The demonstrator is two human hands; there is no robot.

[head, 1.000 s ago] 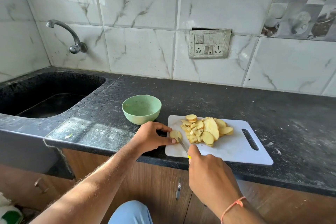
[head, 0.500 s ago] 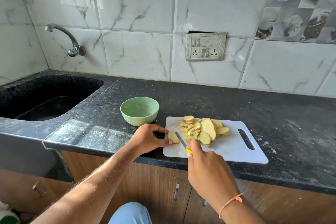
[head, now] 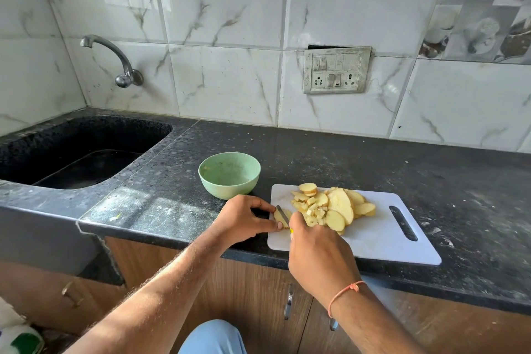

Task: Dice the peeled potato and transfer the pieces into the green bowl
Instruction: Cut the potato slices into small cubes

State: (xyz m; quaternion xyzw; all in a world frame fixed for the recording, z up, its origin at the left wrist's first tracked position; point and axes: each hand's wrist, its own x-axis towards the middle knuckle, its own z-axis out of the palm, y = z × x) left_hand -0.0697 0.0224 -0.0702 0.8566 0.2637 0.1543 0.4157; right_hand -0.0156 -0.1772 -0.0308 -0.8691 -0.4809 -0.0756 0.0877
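Note:
A white cutting board (head: 373, 236) lies on the black counter with a heap of potato slices and small diced bits (head: 333, 205) at its back left. At the board's left end my left hand (head: 244, 217) pinches a potato slice (head: 279, 218) between thumb and fingers. My right hand (head: 319, 250) grips a small knife (head: 283, 213) with a yellow handle; its blade lies across that slice. The green bowl (head: 229, 174) stands just behind my left hand, with no potato pieces visible inside.
A black sink (head: 80, 152) with a wall tap (head: 115, 60) sits at the left. A socket plate (head: 336, 70) is on the tiled wall behind. The counter's front edge (head: 172, 234) runs under my wrists, above wooden cabinet doors.
The knife blade has moved left onto the slice that my left hand holds. The camera has tilted a little; bowl and board stay put.

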